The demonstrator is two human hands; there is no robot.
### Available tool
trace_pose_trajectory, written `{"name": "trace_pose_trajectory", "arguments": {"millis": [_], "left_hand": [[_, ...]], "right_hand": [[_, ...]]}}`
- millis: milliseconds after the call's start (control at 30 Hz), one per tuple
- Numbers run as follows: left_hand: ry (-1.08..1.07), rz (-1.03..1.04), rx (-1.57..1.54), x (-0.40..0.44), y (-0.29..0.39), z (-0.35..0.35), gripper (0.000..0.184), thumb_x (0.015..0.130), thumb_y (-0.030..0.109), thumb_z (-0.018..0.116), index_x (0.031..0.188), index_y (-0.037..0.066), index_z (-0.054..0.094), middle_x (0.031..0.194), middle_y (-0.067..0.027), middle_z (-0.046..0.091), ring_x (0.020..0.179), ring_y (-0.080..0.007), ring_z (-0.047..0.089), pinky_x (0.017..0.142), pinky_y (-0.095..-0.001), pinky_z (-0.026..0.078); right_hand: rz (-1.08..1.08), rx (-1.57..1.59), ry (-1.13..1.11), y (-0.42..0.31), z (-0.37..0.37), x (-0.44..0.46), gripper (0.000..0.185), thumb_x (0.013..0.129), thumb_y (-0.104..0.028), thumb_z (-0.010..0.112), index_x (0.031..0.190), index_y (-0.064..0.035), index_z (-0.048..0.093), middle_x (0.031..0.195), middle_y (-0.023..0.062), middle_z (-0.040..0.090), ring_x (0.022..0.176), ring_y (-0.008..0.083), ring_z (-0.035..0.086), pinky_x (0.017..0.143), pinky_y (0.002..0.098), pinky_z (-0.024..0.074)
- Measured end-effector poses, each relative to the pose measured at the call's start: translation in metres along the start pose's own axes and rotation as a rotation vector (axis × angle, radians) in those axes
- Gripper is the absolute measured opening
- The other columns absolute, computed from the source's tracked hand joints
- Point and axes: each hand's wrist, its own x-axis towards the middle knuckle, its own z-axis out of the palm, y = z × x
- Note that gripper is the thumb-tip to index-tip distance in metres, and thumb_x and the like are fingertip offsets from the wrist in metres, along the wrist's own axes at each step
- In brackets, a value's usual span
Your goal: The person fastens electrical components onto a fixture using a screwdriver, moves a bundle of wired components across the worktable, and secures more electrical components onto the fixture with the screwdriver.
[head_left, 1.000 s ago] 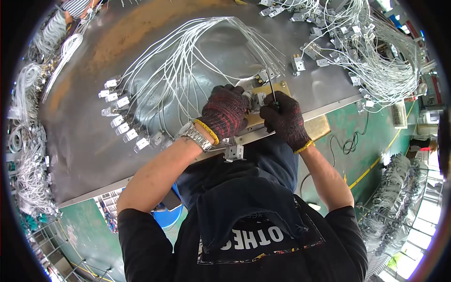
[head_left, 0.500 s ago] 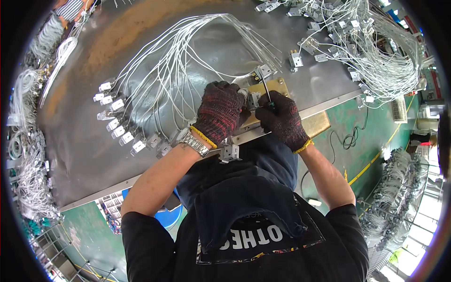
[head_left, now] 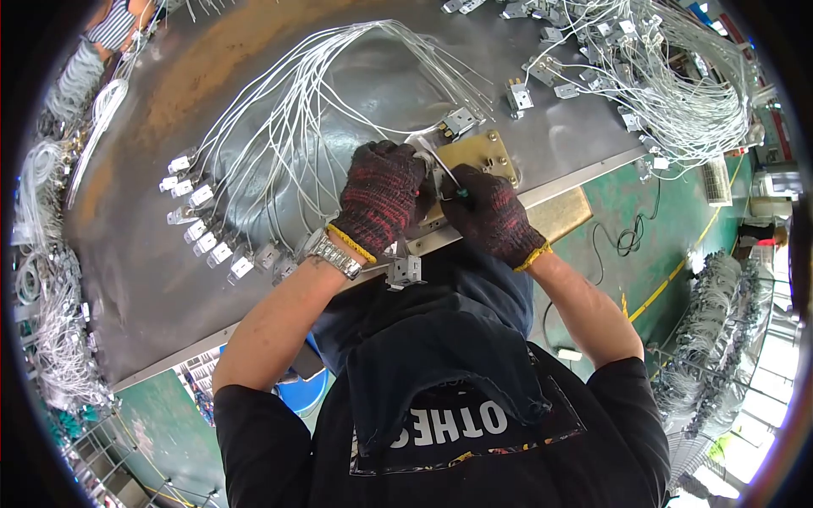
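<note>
My left hand (head_left: 381,199), in a dark red-and-black knit glove, is closed at the left side of a brass-coloured plate (head_left: 478,152) on the table edge. What its fingers grip is mostly hidden. My right hand (head_left: 491,216), gloved too, is wrapped round a screwdriver (head_left: 442,165); its green handle shows at the fingers and the thin shaft points up and left. Just beyond the plate lies a metal bracket (head_left: 460,123) with a white wire. Another bracket (head_left: 405,271) hangs at the table edge below my left wrist.
A fan of white wires (head_left: 313,76) ending in brackets (head_left: 199,195) spreads over the metal table (head_left: 152,288). A tangled heap of wired brackets (head_left: 677,85) lies at the far right. More bundles stand at the left. A blue bin (head_left: 303,391) is under the table.
The screwdriver has tilted further left as my right hand moved left and slightly down. The metal part between my hands is now mostly covered. The view has shifted slightly.
</note>
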Motion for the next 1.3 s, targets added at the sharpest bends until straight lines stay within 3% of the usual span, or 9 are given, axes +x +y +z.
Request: {"name": "trace_pose_trajectory", "arguments": {"millis": [233,300,400,467,667,733,900,1000,1300], "left_hand": [[0.22,0.044,-0.123,0.003,0.001,0.006,0.031,0.07,0.031,0.081,0.093,0.012,0.072,0.107,-0.0092,0.07,0.107,-0.0299,0.065,0.094,-0.0455,0.046],[-0.055,0.005,-0.206,0.006,-0.001,0.006,0.03,0.071,0.03,0.081,0.092,0.011,0.072,0.104,-0.0093,0.071,0.105,-0.0296,0.066,0.093,-0.0441,0.047],[-0.002,0.037,-0.138,0.011,0.0,0.003,0.026,0.074,0.035,0.083,0.084,0.013,0.075,0.098,-0.0103,0.074,0.102,-0.0307,0.067,0.095,-0.0442,0.046],[-0.08,0.009,-0.14,0.015,0.003,-0.004,0.027,0.073,0.035,0.083,0.087,0.013,0.075,0.098,-0.01,0.074,0.101,-0.0306,0.068,0.094,-0.0442,0.046],[-0.08,0.008,-0.138,0.02,0.006,-0.006,0.032,0.07,0.035,0.085,0.092,0.013,0.075,0.096,-0.0093,0.074,0.098,-0.0309,0.068,0.089,-0.044,0.047],[-0.085,0.002,-0.126,0.021,0.007,-0.005,0.032,0.07,0.035,0.085,0.092,0.014,0.075,0.096,-0.0089,0.073,0.098,-0.0307,0.068,0.088,-0.0437,0.048],[-0.095,0.008,-0.065,0.022,0.009,-0.007,0.035,0.07,0.036,0.084,0.098,0.016,0.076,0.096,-0.0079,0.073,0.098,-0.0295,0.068,0.089,-0.0434,0.048],[0.008,0.038,-0.082,0.02,0.007,0.001,0.039,0.071,0.037,0.084,0.105,0.019,0.074,0.098,-0.0063,0.073,0.1,-0.029,0.067,0.089,-0.0432,0.048],[-0.158,0.024,-0.019,0.023,0.008,-0.004,0.044,0.072,0.04,0.084,0.11,0.022,0.072,0.107,-0.0046,0.071,0.108,-0.0276,0.065,0.093,-0.0446,0.047]], "right_hand": [[0.036,-0.038,-0.068,0.006,-0.006,0.009,0.028,0.088,-0.015,0.068,0.113,-0.0047,0.064,0.098,0.0228,0.07,0.096,0.0453,0.067,0.081,0.0491,0.0543],[0.052,-0.029,-0.08,0.01,-0.008,0.008,0.029,0.089,-0.016,0.069,0.115,-0.005,0.064,0.1,0.0229,0.07,0.097,0.0449,0.067,0.083,0.0491,0.0543],[0.175,-0.018,-0.138,0.01,-0.013,0.006,0.031,0.091,-0.019,0.069,0.118,-0.005,0.063,0.104,0.0227,0.07,0.098,0.0423,0.069,0.085,0.0471,0.0544],[0.077,0.027,-0.09,0.006,-0.02,-0.002,0.028,0.094,-0.009,0.067,0.121,-0.0033,0.063,0.096,0.0087,0.065,0.082,0.0145,0.063,0.074,0.0333,0.0525],[0.323,0.192,-0.137,-0.008,-0.066,-0.028,0.043,0.098,-0.004,0.061,0.141,-0.0043,0.058,0.102,0.0005,0.065,0.073,0.0061,0.059,0.063,0.0247,0.0508],[0.238,0.216,-0.121,-0.008,-0.071,-0.033,0.041,0.096,-0.002,0.061,0.137,-0.0028,0.061,0.102,0.0022,0.066,0.07,0.0056,0.058,0.059,0.0245,0.0507],[-0.067,-0.198,-0.111,-0.024,-0.07,-0.034,0.036,0.089,0.002,0.064,0.125,-0.0004,0.068,0.1,0.0143,0.069,0.08,0.0248,0.07,0.072,0.035,0.0563],[-0.031,-0.266,-0.113,-0.041,-0.072,-0.033,0.035,0.088,0.002,0.064,0.122,-0.0006,0.069,0.1,0.0187,0.069,0.088,0.0353,0.07,0.079,0.0395,0.0564],[0.004,-0.471,-0.078,-0.058,-0.067,-0.035,0.031,0.088,-0.001,0.065,0.118,-0.0028,0.07,0.103,0.0198,0.07,0.094,0.039,0.071,0.081,0.043,0.0571]]}}
